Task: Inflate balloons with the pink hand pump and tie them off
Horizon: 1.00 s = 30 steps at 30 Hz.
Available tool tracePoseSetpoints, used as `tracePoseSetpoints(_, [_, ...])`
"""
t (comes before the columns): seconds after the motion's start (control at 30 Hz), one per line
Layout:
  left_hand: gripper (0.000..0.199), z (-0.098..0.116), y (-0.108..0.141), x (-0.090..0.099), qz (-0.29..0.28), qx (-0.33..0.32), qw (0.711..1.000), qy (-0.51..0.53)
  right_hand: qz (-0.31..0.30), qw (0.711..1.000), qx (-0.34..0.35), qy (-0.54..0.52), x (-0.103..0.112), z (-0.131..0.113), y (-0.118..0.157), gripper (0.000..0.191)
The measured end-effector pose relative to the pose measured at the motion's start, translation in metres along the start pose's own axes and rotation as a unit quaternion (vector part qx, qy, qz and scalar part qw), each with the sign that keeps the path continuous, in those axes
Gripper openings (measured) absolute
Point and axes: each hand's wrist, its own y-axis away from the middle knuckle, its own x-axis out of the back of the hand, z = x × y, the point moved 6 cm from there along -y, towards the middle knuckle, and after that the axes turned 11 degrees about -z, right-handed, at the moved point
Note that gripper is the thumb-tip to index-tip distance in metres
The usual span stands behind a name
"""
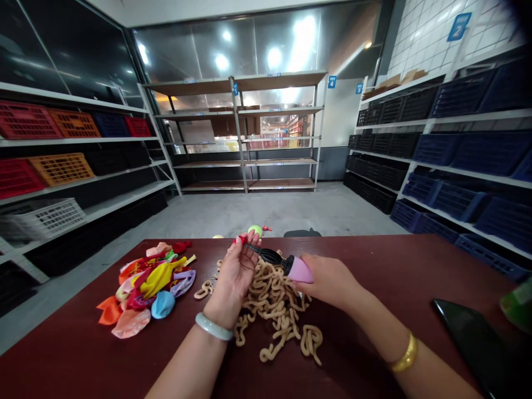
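Observation:
My left hand [236, 271], palm up with a pale bangle on the wrist, pinches a small red balloon [241, 239] at the thin tip of a balloon pump [300, 270]. The pump has a ribbed black front and a pink body. My right hand [328, 277] is wrapped round its pink end; the fingertips are partly hidden. Beneath both hands lies a heap of tan, curly rope-like pieces [276, 302], whose kind I cannot make out. To the left sits a pile of limp balloons in many colours [153, 282].
The dark red table [366, 354] holds a black tablet-like slab [469, 338] and a blurred green object [517, 305] at right. Something round and green [254, 228] shows past my left fingers. Shelves with crates [58, 166] line both sides; a rack [245, 133] stands behind.

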Motion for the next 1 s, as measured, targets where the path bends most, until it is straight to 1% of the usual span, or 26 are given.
tracePoseSetpoints(0.1, [0.01,0.001,-0.002,0.004,0.008,-0.004,1.0,-0.006,-0.009,1.0,-0.004,-0.004,0.0,0.0,0.0,0.042])
tracePoseSetpoints(0.27, [0.009,0.008,-0.005,0.009,0.044,-0.02,0.999,-0.018,-0.012,1.0,-0.001,-0.014,0.0,0.001,0.0,0.043])
tracePoseSetpoints(0.33, [0.009,0.008,-0.004,0.008,0.037,-0.018,0.999,-0.034,-0.009,1.0,-0.003,-0.015,0.0,0.002,-0.001,0.043])
tracePoseSetpoints(0.47, [0.007,0.003,-0.001,0.003,0.007,-0.007,0.997,-0.076,-0.01,1.0,-0.009,-0.015,0.0,0.003,-0.001,0.042])
tracePoseSetpoints(0.57, [0.005,0.001,0.001,0.002,0.001,-0.005,0.994,-0.108,-0.003,1.0,-0.007,-0.022,0.0,0.001,-0.001,0.042])
tracePoseSetpoints(0.67, [0.006,0.003,0.001,0.003,0.002,-0.014,0.989,-0.144,0.018,1.0,-0.005,-0.024,0.0,-0.001,0.0,0.039])
tracePoseSetpoints(0.77, [0.01,0.007,0.002,0.004,0.021,-0.032,0.98,-0.194,0.024,0.999,-0.001,-0.029,-0.001,-0.003,0.0,0.04])
tracePoseSetpoints(0.87, [0.02,0.006,0.002,0.007,0.027,-0.049,0.974,-0.219,0.02,0.999,-0.001,-0.043,-0.002,-0.003,0.0,0.043])
tracePoseSetpoints(0.93, [0.027,0.001,0.002,0.01,0.023,-0.04,0.975,-0.218,0.02,0.999,-0.002,-0.042,-0.002,-0.002,-0.001,0.041])
tracePoseSetpoints(1.0, [0.029,-0.007,0.001,0.014,0.014,-0.016,0.977,-0.211,0.021,0.999,-0.002,-0.038,-0.002,-0.002,-0.002,0.038])
